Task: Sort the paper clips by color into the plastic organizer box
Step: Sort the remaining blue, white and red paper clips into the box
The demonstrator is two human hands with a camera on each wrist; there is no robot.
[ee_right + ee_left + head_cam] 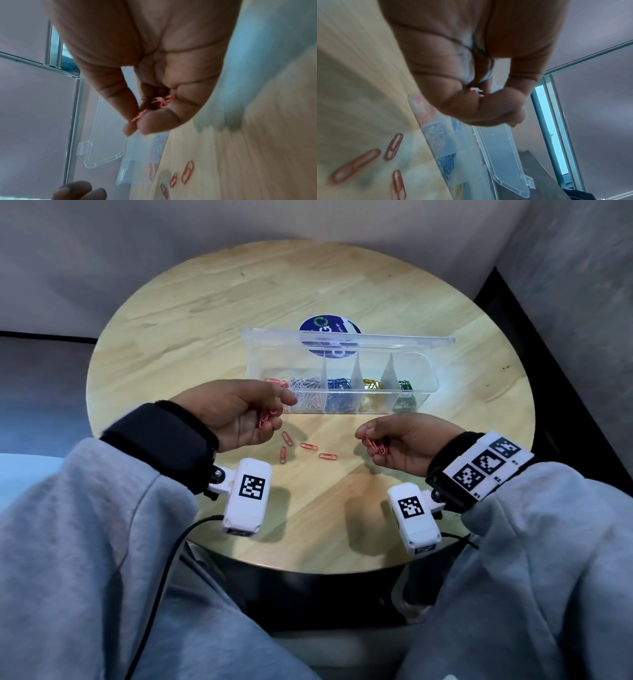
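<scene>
A clear plastic organizer box [432,392] with its lid [349,340] up stands mid-table. Its compartments hold, left to right, red, white, blue, yellow and green clips. My left hand [239,412] hovers at the box's front left corner, fingers curled round several red paper clips [264,416]. My right hand [400,445], in front of the box, pinches a few red paper clips [375,446] between thumb and fingers [132,120]. Between the hands, several loose red clips [308,446] lie on the wood, also visible in the left wrist view [393,146].
The round wooden table [205,320] has a dark rim near my lap. A blue and white round sticker [329,325] shows behind the lid. White wrist cameras [247,498] and a black cable [164,577] hang over the table's near edge.
</scene>
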